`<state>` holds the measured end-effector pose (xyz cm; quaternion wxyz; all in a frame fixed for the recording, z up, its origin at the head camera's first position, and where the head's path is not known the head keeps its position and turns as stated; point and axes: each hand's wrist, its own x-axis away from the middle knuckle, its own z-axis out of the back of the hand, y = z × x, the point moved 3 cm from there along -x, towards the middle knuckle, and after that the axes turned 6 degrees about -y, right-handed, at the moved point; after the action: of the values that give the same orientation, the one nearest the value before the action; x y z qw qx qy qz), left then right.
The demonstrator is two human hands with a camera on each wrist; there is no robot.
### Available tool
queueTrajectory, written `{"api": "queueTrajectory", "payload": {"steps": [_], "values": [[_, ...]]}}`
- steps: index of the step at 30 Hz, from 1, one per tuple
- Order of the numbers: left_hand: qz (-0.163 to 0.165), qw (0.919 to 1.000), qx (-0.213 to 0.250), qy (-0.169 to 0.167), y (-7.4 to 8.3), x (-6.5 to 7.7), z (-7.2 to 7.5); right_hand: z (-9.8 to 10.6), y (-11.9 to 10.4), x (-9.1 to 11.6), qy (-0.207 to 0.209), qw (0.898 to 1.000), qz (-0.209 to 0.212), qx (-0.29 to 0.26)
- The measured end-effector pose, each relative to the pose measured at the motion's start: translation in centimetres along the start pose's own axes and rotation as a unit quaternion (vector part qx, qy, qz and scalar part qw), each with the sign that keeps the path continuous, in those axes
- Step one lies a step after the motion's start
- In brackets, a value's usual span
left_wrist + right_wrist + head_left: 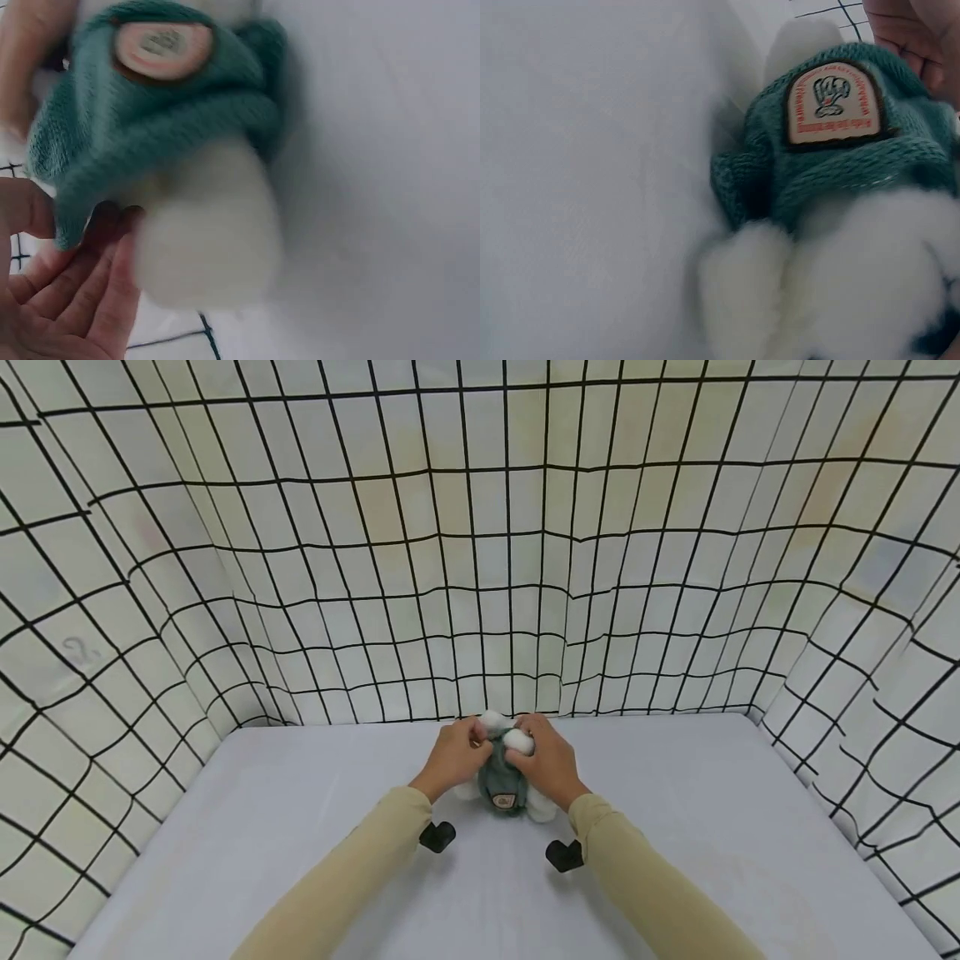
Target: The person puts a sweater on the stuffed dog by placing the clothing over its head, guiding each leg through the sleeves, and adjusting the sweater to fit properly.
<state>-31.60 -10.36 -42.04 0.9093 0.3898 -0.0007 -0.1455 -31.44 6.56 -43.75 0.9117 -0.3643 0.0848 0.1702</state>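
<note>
A white plush toy point(542, 806) in a green knitted sweater point(498, 774) lies on the white table, between both hands. A stitched patch point(832, 105) with a printed figure shows on the sweater. My left hand point(459, 752) pinches the sweater's hem between thumb and fingers, beside a rounded white limb point(210, 240). On the toy's other side, my right hand point(549, 758) grips around a fluffy white part point(518, 742) at its far end. The right fingertips are partly hidden by the toy.
The white table point(660, 827) reaches up to a white wall point(487, 560) with a black grid on three sides. Small dark pieces point(437, 837) sit by both sleeve cuffs.
</note>
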Motion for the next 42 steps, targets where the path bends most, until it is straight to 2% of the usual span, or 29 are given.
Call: {"api": "queueTrajectory", "payload": {"steps": [4,7,12,15,20,23,29,32,34,36,38,42], "values": [[0.022,0.9984,-0.050,-0.010,-1.3,0.4,0.1,0.2,0.5,0.1,0.022,0.999,-0.033,-0.029],[0.045,0.9955,-0.079,-0.025,-2.1,0.6,0.1,0.2,0.7,0.1,0.032,0.998,-0.035,-0.037],[0.080,0.9897,-0.112,-0.039,-2.6,0.7,0.2,0.5,0.7,0.2,0.052,0.997,-0.033,-0.044],[0.095,0.9883,-0.111,-0.044,-2.7,0.7,0.2,0.6,0.8,0.1,0.045,0.998,-0.029,-0.043],[0.094,0.9919,-0.068,-0.051,-3.3,0.4,-0.2,0.9,0.8,0.1,0.012,0.998,-0.025,-0.063],[0.086,0.9936,-0.054,-0.051,-3.6,0.3,-0.3,1.0,0.8,0.2,-0.005,0.998,-0.022,-0.060],[0.073,0.9947,-0.050,-0.053,-3.3,0.8,-0.2,1.4,0.6,0.4,-0.014,0.999,0.029,-0.001],[0.071,0.9951,-0.038,-0.057,-3.0,1.2,-0.1,1.8,0.5,0.7,-0.011,0.999,0.049,0.012],[0.063,0.9966,-0.027,-0.045,-2.6,1.5,0.1,2.1,0.5,0.9,-0.012,0.998,0.061,0.016],[0.041,0.9989,-0.015,-0.018,-2.2,1.7,0.3,2.3,0.4,1.1,-0.011,0.997,0.074,0.023],[0.000,0.9998,0.006,0.017,-1.6,1.8,0.5,2.2,0.4,1.2,-0.013,0.996,0.084,0.031],[-0.078,0.9947,0.039,0.056,-0.7,1.5,0.6,1.8,0.5,1.2,-0.017,0.995,0.087,0.043]]}}
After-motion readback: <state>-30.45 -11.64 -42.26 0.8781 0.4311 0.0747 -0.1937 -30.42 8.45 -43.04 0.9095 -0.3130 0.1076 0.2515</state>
